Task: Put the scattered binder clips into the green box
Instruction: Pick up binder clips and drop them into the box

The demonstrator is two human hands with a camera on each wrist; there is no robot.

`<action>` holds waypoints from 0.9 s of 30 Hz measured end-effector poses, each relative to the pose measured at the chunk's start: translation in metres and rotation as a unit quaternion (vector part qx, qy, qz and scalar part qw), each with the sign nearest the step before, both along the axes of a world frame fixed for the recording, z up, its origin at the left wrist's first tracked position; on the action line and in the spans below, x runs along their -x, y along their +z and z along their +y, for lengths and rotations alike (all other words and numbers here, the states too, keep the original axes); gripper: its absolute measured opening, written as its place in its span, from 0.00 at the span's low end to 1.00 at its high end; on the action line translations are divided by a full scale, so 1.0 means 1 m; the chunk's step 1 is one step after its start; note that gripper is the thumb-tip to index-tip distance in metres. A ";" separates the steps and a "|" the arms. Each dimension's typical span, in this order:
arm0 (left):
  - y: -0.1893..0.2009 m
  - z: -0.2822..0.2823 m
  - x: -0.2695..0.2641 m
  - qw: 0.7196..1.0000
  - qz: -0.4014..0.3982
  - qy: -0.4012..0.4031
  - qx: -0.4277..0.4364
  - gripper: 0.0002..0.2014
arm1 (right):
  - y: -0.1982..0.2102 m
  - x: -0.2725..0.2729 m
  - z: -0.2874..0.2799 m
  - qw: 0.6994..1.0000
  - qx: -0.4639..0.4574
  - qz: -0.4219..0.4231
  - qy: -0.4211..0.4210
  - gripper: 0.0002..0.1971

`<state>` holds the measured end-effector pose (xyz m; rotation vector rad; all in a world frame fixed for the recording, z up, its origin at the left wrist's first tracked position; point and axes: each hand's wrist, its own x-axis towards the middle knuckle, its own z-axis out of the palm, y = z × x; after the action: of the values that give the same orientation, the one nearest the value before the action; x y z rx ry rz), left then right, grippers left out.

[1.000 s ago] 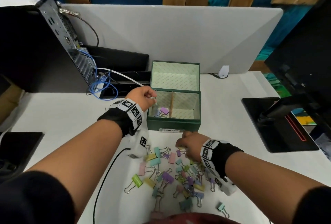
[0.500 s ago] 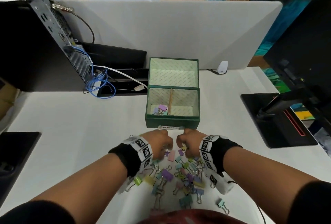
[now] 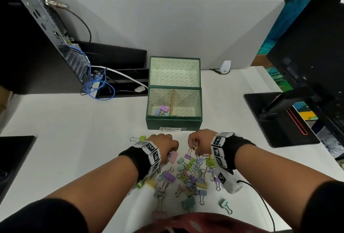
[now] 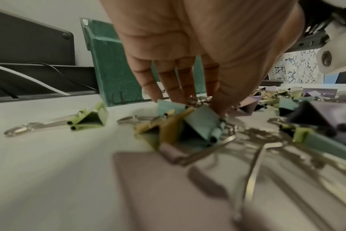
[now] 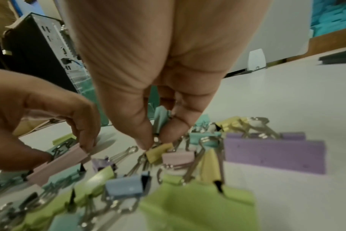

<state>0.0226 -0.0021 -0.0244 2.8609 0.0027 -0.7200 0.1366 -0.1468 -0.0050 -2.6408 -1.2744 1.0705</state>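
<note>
The green box (image 3: 174, 123) stands open at mid-table, a few binder clips (image 3: 161, 110) lying in its left compartment. Several pastel binder clips (image 3: 188, 175) are scattered on the white table in front of it. My left hand (image 3: 170, 151) is down at the pile's far left and pinches a pink clip (image 5: 59, 162) between thumb and fingers. My right hand (image 5: 156, 140) hovers at the pile's far right, thumb and finger pinching the wire handle of a small yellow clip (image 5: 158, 150), with a teal clip (image 5: 161, 118) tucked higher in the fingers. A lone green clip (image 4: 89, 119) lies left of the pile.
A computer tower (image 3: 55, 33) with blue cables (image 3: 96, 87) stands at the back left. A black monitor stand (image 3: 279, 119) sits to the right. A white partition (image 3: 167, 27) closes off the back, with a small white device (image 3: 225, 67) at its foot.
My left hand has come back from the box's left compartment to the pile and taken hold of the pink clip. My right hand has stayed at the pile's far edge.
</note>
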 end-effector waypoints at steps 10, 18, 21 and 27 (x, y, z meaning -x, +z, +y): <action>0.011 0.022 0.000 0.969 -0.094 0.183 0.135 0.17 | 0.013 -0.009 -0.014 0.990 -0.085 0.026 -0.110 0.12; 0.068 0.059 -0.012 0.907 -0.255 0.301 0.148 0.12 | 0.023 -0.014 -0.017 0.985 -0.116 0.029 -0.126 0.10; 0.081 0.074 -0.025 0.905 -0.276 0.308 0.103 0.12 | 0.029 -0.015 -0.014 0.979 -0.149 0.046 -0.131 0.13; 0.080 0.071 -0.035 0.932 -0.225 0.283 0.014 0.28 | 0.055 -0.012 0.001 0.959 -0.227 0.073 -0.152 0.09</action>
<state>0.0571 0.0692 0.0551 2.7063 0.7061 0.0512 0.1488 -0.1457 0.0496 -2.2651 -0.9112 0.7933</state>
